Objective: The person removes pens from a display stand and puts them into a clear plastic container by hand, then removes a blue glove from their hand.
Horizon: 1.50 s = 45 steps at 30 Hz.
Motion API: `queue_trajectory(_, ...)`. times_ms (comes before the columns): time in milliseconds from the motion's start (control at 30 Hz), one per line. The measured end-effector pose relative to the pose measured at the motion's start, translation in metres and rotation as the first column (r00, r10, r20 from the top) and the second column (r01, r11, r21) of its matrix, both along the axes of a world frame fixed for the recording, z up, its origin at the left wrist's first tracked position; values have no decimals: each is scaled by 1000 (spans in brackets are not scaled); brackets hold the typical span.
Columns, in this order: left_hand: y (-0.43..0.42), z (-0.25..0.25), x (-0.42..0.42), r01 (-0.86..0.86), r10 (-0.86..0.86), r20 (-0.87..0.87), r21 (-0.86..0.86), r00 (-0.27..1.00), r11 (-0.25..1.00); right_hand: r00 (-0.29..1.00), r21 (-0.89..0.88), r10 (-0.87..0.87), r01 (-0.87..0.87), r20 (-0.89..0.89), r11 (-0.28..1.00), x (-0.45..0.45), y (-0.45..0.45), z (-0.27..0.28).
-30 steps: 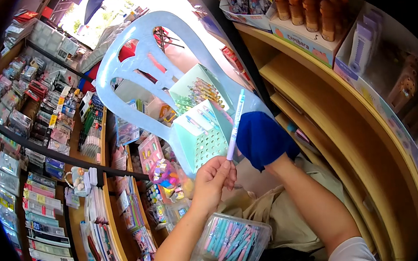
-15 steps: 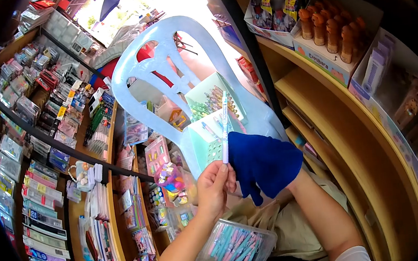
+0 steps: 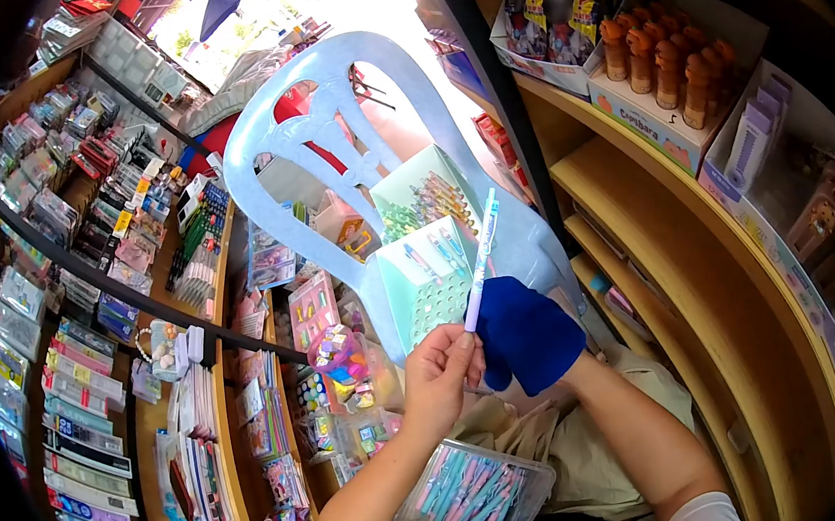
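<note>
Lilac pen: near the middle of the view; slim, with a pale, blue-patterned upper part; its long axis points between 12 and 1 o'clock (12 being the top of the view)
Left hand: bare; thumb and fingers pinch the pen's lower end, leaving the rest of the barrel standing free above them
Right hand: at 3 to 4 o'clock from that pinch; covered by blue cloth, so whether its fingers are spread or curled cannot be told
Cloth beside barrel: just off the pen's lower part, on its 3 o'clock side; contact there is unclear; the left hand is the nearer, already touching
Clear box: at 6 o'clock from the left hand; holds heaped pink and turquoise pens
Blue chair: at 12 o'clock, beyond the hands; bears a perforated front holder and a rear holder of pencils or pens
Shelving: stocked shelves towards 9 o'clock; wooden shelves towards 3 o'clock
</note>
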<state>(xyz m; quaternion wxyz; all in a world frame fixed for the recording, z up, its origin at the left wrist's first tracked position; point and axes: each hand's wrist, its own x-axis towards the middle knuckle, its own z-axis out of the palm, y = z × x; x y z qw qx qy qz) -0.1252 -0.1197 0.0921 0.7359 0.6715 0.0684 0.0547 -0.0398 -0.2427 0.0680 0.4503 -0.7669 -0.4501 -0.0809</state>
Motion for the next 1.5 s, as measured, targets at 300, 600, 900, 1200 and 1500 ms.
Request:
queue_trajectory(300,-1,1,1,-72,72,-7,53,997,996,949,-479,-305,230,-84,847,5,2,-15)
queue_trajectory(600,0,5,-1,-122,121,51,29,991,992,805,433,198,80,-560,898,7,-3,-30)
queue_trajectory(900,4,6,-3,-133,132,75,8,988,991,961,-124,-273,265,-53,956,15,21,-94)
queue_trajectory(1200,5,5,-3,-114,114,41,4,993,993,935,271,8,94,-354,958,8,3,-26)
queue_trajectory(1500,-5,-2,3,-79,81,-11,118,997,990,999,-35,-32,32,-7,999,-14,0,-3)
